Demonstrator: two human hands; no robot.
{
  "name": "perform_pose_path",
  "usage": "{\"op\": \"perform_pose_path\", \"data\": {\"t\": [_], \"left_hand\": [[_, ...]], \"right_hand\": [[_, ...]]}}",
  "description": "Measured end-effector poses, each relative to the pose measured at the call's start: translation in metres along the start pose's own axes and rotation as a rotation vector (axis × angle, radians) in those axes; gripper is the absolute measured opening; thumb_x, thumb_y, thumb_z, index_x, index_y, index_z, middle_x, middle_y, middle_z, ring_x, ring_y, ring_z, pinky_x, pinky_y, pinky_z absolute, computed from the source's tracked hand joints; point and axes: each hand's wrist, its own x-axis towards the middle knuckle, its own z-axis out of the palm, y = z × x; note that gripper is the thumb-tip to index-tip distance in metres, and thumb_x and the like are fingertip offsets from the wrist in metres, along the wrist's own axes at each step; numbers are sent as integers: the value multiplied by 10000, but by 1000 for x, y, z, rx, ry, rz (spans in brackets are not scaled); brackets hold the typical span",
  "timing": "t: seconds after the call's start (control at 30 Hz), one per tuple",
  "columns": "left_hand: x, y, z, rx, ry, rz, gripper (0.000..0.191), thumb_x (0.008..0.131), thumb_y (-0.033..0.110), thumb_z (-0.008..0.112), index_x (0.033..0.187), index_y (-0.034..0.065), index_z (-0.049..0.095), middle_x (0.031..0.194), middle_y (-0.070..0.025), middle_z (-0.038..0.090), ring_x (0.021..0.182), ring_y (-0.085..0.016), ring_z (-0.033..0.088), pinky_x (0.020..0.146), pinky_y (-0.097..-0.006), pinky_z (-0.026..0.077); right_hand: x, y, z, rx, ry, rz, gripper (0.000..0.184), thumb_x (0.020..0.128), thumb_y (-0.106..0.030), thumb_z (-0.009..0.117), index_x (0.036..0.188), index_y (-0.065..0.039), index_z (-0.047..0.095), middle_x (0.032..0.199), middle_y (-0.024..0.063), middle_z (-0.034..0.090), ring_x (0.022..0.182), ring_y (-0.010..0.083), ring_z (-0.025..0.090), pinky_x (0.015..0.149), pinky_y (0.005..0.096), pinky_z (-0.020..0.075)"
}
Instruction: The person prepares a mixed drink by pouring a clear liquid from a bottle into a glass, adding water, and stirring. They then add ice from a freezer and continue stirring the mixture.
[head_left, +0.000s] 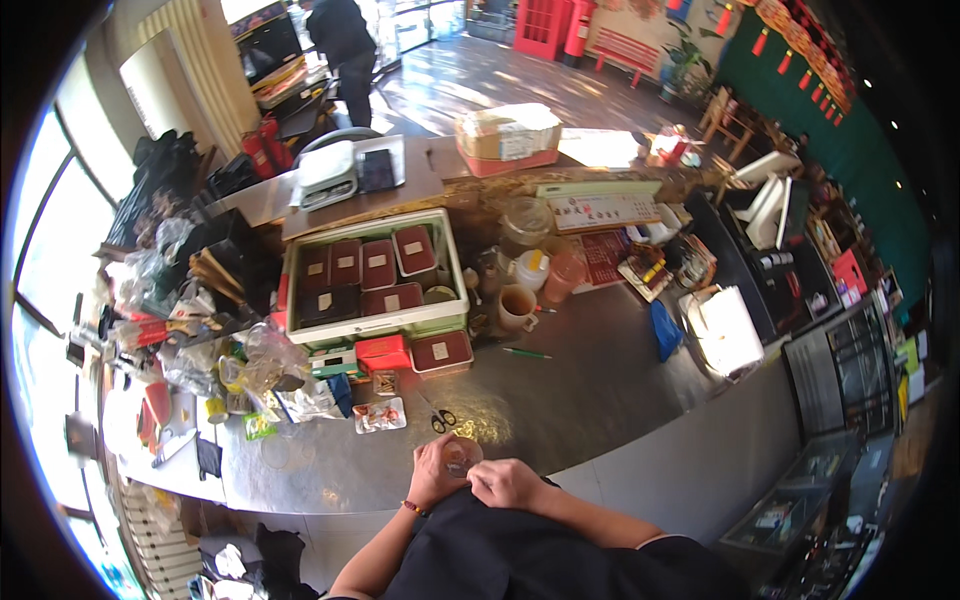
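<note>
My left hand (429, 472) is wrapped around the side of a small transparent cup (463, 452) at the counter's front edge. Something reddish shows inside it. By the cup's near right rim, my right hand (504, 484) has its fingers curled in; whether they pinch something thin is hidden. Just beyond the cup, black-handled scissors (443, 421) lie on the metal counter (600, 382). Left of them are a sealed food packet (379, 415) and a small box of brown sticks (385, 382). A lidded dark-red container (442, 352) sits farther back.
A white crate (375, 327) holds several dark-red lidded containers. Behind the counter's middle stand a mug of brown liquid (517, 306), a pink pitcher (565, 274) and a green pen (527, 353). Plastic bags (262, 360) crowd the left; a knife (174, 448) lies there. A person (345, 52) stands beyond.
</note>
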Motion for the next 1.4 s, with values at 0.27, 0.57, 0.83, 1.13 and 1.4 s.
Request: {"op": "perform_pose_path", "data": {"t": [0.27, 0.57, 0.83, 1.13, 1.4], "left_hand": [[-10, -3, 1, -55, -38, -45, 991, 708, 412, 1016, 1525, 91, 556, 1386, -122, 722, 1299, -327, 688, 1117, -494, 466], [-10, 9, -7, -30, 5, 1, 910, 772, 379, 991, 1512, 75, 557, 1370, -151, 733, 1268, -340, 708, 1121, -480, 467], [-9, 11, -9, -37, 2, -6, 903, 769, 381, 990, 1499, 64, 563, 1363, -162, 733, 1265, -338, 714, 1138, -482, 468], [-9, 18, -11, -23, 19, -13, 897, 774, 385, 986, 1503, 69, 570, 1335, -170, 744, 1250, -358, 714, 1116, -484, 478], [-9, 18, -13, -41, 11, -44, 912, 768, 405, 992, 1509, 80, 572, 1331, -155, 744, 1255, -359, 701, 1119, -482, 474]], "right_hand": [[-1, -7, -1, -27, -37, 46, 90, 1006, -110, 693, 1003, -53, 763, 949, 134, 798, 836, 352, 792, 761, 448, 652], [3, -14, -2, -8, 7, -16, 74, 991, -111, 709, 954, -54, 739, 877, 118, 776, 782, 336, 778, 709, 439, 631], [8, -19, -4, -13, 66, -6, 118, 1014, -143, 686, 918, -75, 694, 818, 125, 719, 744, 339, 747, 674, 469, 610], [5, -18, -13, -88, 86, 139, 109, 1030, -146, 694, 999, -52, 739, 914, 139, 778, 816, 344, 782, 744, 460, 638], [4, -13, -6, -24, 72, 112, 110, 1022, -127, 701, 995, -40, 763, 920, 134, 798, 817, 337, 792, 744, 439, 643]]}}
